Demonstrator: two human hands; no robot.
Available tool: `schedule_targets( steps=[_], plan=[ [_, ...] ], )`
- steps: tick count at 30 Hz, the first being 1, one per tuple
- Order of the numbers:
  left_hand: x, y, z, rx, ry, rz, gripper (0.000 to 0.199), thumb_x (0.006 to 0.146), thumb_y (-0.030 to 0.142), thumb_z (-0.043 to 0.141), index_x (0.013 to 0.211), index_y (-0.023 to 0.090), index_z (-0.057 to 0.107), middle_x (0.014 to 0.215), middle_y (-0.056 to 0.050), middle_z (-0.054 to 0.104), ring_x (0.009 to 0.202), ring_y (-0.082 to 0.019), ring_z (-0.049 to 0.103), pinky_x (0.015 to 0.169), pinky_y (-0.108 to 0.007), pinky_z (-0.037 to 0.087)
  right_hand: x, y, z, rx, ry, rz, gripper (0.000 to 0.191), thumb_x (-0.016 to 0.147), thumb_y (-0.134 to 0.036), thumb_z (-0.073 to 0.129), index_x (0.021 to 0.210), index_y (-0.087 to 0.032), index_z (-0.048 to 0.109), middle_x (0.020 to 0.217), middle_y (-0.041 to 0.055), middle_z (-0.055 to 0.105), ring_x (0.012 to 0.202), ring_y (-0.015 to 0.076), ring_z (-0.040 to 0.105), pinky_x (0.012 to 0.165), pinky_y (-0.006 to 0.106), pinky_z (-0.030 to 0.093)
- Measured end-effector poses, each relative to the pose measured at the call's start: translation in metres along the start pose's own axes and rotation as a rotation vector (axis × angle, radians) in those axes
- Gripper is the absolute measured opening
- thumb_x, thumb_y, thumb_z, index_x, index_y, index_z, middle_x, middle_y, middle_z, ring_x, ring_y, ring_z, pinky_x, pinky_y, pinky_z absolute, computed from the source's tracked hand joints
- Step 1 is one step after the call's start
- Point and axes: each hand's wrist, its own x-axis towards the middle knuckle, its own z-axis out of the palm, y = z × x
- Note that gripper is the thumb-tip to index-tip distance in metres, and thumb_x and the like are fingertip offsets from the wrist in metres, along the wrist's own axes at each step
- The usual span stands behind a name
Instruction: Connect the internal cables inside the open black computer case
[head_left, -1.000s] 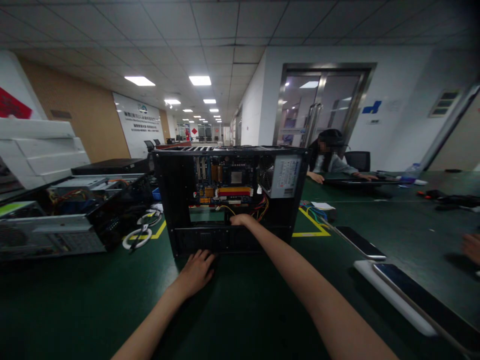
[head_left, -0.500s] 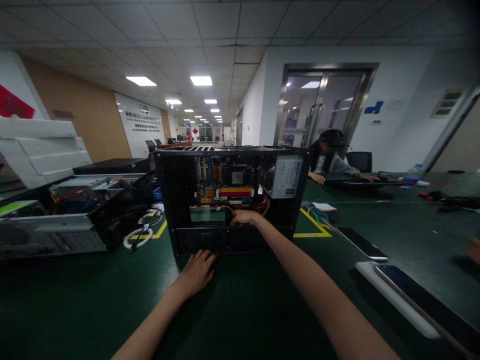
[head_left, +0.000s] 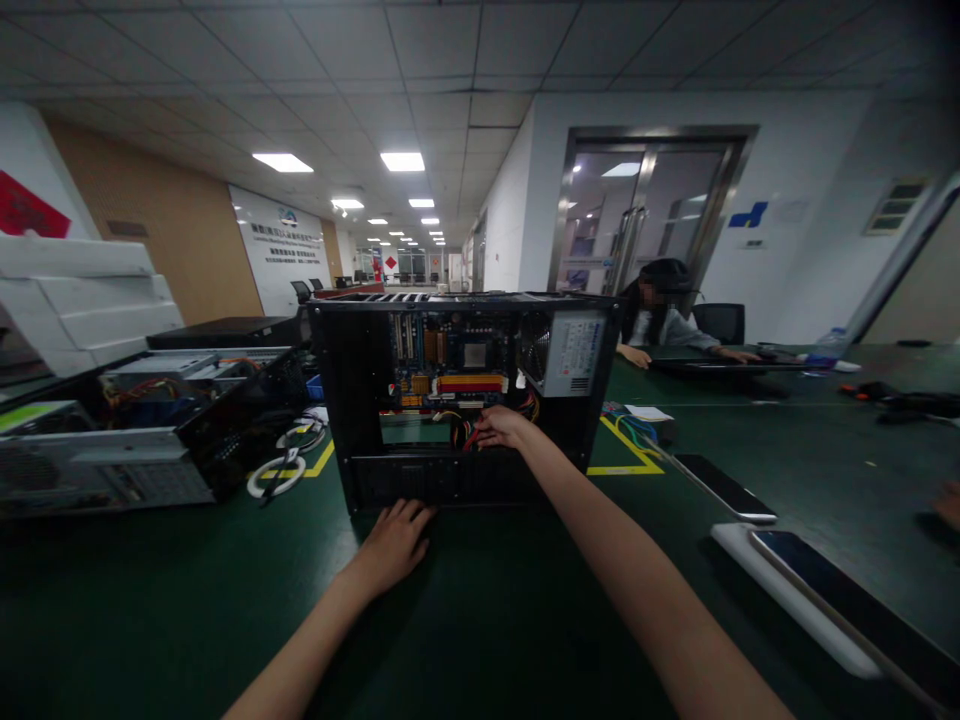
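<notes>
An open black computer case stands on the green table, its inside facing me. A motherboard with red and yellow memory slots shows inside, and a silver power supply sits at the upper right. My right hand reaches into the lower middle of the case, fingers pinched on a bundle of coloured cables. My left hand lies on the table with fingers spread, their tips at the case's bottom front edge.
Another opened computer case lies at the left, with a coiled white cable beside it. Phones and a white slab lie at the right. A person sits across the table; another hand shows at the right edge.
My right hand has shifted slightly right and up inside the case, and more of the coloured cables shows at its fingertips. My left hand has stayed in place.
</notes>
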Motion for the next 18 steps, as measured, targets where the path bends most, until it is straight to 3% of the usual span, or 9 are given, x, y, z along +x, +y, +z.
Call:
schedule_targets(
  steps=[10, 18],
  plan=[
    [0.0, 0.001, -0.002, -0.002, 0.015, 0.004, 0.041, 0.076, 0.025, 0.038, 0.117, 0.027, 0.033, 0.114, -0.004, 0.041, 0.105, -0.022, 0.036, 0.086, -0.038, 0.031, 0.015, -0.006, -0.004, 0.393, 0.037, 0.311, 0.014, 0.078, -0.003, 0.033, 0.072, -0.014, 0.039, 0.067, 0.0023, 0.044, 0.064, 0.0116, 0.053, 0.051, 0.023, 0.047],
    [0.0, -0.001, 0.002, -0.011, 0.019, 0.006, 0.042, 0.076, 0.024, 0.038, 0.117, 0.028, 0.033, 0.114, -0.004, 0.041, 0.105, -0.022, 0.036, 0.085, -0.039, 0.032, 0.026, -0.005, -0.006, 0.504, 0.02, 0.331, 0.013, 0.078, -0.003, 0.034, 0.074, -0.013, 0.041, 0.074, 0.0045, 0.044, 0.072, 0.0127, 0.052, 0.052, 0.024, 0.048]
  ],
)
